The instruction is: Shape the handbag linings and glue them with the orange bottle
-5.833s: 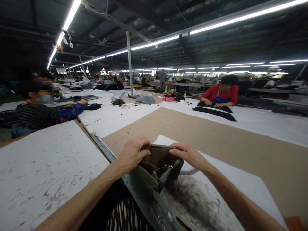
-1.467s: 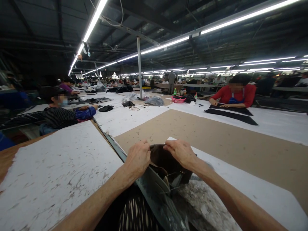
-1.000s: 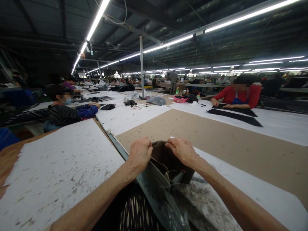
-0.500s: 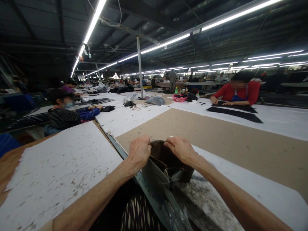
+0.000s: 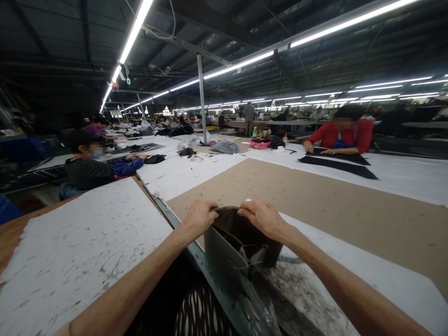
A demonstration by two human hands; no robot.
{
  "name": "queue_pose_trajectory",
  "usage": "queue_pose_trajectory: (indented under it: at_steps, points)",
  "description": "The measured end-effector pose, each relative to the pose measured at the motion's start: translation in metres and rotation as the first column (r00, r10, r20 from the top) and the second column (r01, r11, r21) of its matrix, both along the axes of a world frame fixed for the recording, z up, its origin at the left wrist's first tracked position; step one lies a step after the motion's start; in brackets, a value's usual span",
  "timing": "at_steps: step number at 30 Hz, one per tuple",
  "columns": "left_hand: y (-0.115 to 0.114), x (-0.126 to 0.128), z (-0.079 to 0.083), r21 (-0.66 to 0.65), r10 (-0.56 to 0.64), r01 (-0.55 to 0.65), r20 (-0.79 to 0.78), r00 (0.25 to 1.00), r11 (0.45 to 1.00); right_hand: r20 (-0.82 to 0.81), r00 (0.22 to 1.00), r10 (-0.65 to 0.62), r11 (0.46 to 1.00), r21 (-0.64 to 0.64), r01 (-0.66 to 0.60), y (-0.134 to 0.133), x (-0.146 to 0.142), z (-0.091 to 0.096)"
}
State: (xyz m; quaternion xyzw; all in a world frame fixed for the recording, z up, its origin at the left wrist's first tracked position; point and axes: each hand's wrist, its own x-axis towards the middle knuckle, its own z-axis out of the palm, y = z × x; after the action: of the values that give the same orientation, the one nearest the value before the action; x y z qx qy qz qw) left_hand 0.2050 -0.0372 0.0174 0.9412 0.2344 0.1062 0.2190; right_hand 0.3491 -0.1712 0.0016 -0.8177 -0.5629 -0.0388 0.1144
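Note:
Between my hands stands an open, bag-like brown piece (image 5: 227, 220), upright over the table's edge. Its inside is dark, and a stiff grey-green panel (image 5: 220, 254) forms the near left side. Pale threads stick out near its lower middle. My left hand (image 5: 200, 216) pinches the upper rim at the left corner, fingers closed. At the right end of the same rim, my right hand (image 5: 262, 217) grips with thumb and fingers. A stretch of rim shows bare between them. The lower part of the piece is in shadow, next to clear plastic (image 5: 261, 305).
White paper (image 5: 91, 233) strewn with dark scraps covers the left table. Brown paper (image 5: 308, 196) lies ahead. A co-worker in red (image 5: 364, 135) handles black panels (image 5: 338, 167) at right; another in stripes (image 5: 86, 170) sits left. A post (image 5: 202, 100) rises from the table.
My left hand has shifted a little left along the rim, so the gap between my hands is wider. The right hand keeps its grip. The view has turned slightly.

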Motion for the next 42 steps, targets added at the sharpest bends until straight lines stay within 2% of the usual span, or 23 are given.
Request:
queue_pose_trajectory:
  at_steps: [3,6,12,15,19,23,29,33,36,40,42]
  points:
    - [0.006,-0.001,0.000,-0.143,-0.078,0.074,-0.024,0.997,0.987,-0.014,0.999,0.039,0.999,0.008,-0.039,0.000,0.004,-0.002]
    - [0.009,-0.002,-0.002,-0.196,-0.101,0.101,0.013,0.995,0.975,0.021,0.998,0.054,0.998,0.016,-0.055,0.003,0.005,-0.002]
    - [0.009,-0.005,-0.009,-0.203,-0.096,0.113,0.093,0.991,0.973,0.102,0.984,0.144,0.989,0.020,-0.147,0.014,-0.009,0.001]
    - [0.010,-0.007,-0.010,-0.217,-0.113,0.131,0.094,0.989,0.967,0.105,0.983,0.147,0.989,0.012,-0.149,0.020,-0.012,0.000]
    - [0.010,-0.007,-0.009,-0.213,-0.140,0.159,0.105,0.985,0.964,0.096,0.987,0.132,0.991,0.014,-0.133,0.024,-0.009,-0.002]
    - [0.009,-0.005,-0.007,-0.184,-0.097,0.117,0.110,0.989,0.976,0.084,0.986,0.146,0.989,0.010,-0.147,0.027,-0.007,0.000]
    - [0.007,-0.005,-0.008,-0.185,-0.077,0.095,0.099,0.992,0.978,0.026,0.965,0.261,0.964,0.053,-0.262,0.029,-0.010,-0.001]
    - [0.008,-0.010,-0.009,-0.211,-0.093,0.112,0.096,0.991,0.971,0.002,0.951,0.309,0.951,0.013,-0.309,0.032,-0.015,0.000]
    - [0.008,-0.013,-0.007,-0.162,-0.079,0.088,0.061,0.995,0.983,0.002,0.961,0.277,0.961,-0.006,-0.277,0.034,-0.019,0.004]
    - [0.009,-0.014,0.003,0.064,0.045,-0.043,-0.032,0.998,0.997,-0.005,0.976,0.220,0.975,-0.039,-0.220,0.032,-0.024,0.013]
    - [0.010,-0.012,0.010,0.078,0.035,-0.031,-0.053,0.998,0.996,-0.042,0.982,0.184,0.981,-0.046,-0.186,0.027,-0.026,0.019]
